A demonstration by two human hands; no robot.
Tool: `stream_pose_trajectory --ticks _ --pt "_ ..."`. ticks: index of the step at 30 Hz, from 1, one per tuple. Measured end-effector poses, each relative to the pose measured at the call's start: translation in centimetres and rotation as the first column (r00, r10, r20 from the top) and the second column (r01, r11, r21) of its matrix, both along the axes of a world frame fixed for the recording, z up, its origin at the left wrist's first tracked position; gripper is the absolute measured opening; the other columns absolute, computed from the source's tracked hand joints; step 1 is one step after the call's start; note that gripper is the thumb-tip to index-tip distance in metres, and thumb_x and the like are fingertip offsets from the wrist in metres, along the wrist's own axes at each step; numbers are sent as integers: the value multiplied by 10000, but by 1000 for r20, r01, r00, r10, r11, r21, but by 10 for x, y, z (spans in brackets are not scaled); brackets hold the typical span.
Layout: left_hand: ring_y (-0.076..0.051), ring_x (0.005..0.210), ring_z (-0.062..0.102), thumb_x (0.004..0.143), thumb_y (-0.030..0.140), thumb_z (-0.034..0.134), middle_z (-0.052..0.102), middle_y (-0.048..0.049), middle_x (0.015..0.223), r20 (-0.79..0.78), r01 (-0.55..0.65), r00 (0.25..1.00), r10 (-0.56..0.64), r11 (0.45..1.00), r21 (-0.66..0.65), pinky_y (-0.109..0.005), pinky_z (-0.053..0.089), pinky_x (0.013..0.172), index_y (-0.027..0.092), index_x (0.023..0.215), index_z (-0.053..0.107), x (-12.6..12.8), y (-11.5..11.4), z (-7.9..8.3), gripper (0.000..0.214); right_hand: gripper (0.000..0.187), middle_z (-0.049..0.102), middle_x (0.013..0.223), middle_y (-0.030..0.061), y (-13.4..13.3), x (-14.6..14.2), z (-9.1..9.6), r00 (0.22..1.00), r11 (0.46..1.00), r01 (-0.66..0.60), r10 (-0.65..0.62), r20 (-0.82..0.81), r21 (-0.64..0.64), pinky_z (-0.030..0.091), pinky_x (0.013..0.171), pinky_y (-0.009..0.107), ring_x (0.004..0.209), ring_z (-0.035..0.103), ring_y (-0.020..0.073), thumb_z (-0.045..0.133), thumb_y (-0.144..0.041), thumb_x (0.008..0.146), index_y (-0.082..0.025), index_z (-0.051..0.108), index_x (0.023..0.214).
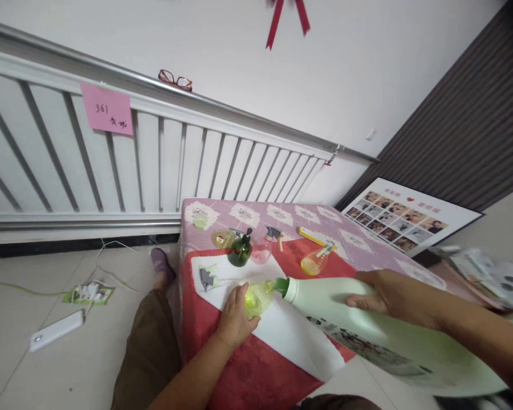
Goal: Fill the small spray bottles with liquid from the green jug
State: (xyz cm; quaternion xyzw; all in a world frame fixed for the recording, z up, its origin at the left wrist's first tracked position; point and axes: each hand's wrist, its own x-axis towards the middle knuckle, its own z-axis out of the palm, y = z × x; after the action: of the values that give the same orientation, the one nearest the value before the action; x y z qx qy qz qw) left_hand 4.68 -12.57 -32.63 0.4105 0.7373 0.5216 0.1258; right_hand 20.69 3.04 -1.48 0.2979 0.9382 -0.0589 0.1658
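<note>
My left hand [234, 319] is closed around a small round yellow-green bottle [256, 297] that stands on a white sheet [282, 327] on the table. My right hand [387, 295] grips a large pale green jug [380, 336], tipped nearly flat. Its green spout [281, 286] touches the mouth of the small bottle. A grey spray head [206, 278] lies loose on the white sheet to the left of my left hand.
Behind stand a dark green pump bottle [240, 250], a pink spray bottle [263, 250], an orange-yellow spray bottle [315, 261] and a small yellow bottle [223, 237] on the patterned tablecloth [290, 213]. A white radiator [111, 165], photo board [399, 219] and floor cables [89, 290] surround the table.
</note>
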Motion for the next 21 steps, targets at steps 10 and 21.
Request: stream_pose_trajectory --ticks 10,21 --pt "-278 1281 391 643 201 667 449 -136 1328 -5 6 1000 -6 1000 -8 -431 324 1095 155 1364 297 0 -1 3 812 406 685 703 70 0 1 -1 1000 1000 -10 10 -13 -14 437 593 388 660 624 287 540 -646 749 -248 609 714" --pt "-286 1288 384 634 193 676 445 -128 1335 22 2 1000 -2 1000 -4 -439 312 1099 186 1370 294 0 -1 3 829 495 688 772 85 5 2 -3 999 1000 -13 12 37 6 425 621 334 697 621 243 492 -676 774 -197 613 807"
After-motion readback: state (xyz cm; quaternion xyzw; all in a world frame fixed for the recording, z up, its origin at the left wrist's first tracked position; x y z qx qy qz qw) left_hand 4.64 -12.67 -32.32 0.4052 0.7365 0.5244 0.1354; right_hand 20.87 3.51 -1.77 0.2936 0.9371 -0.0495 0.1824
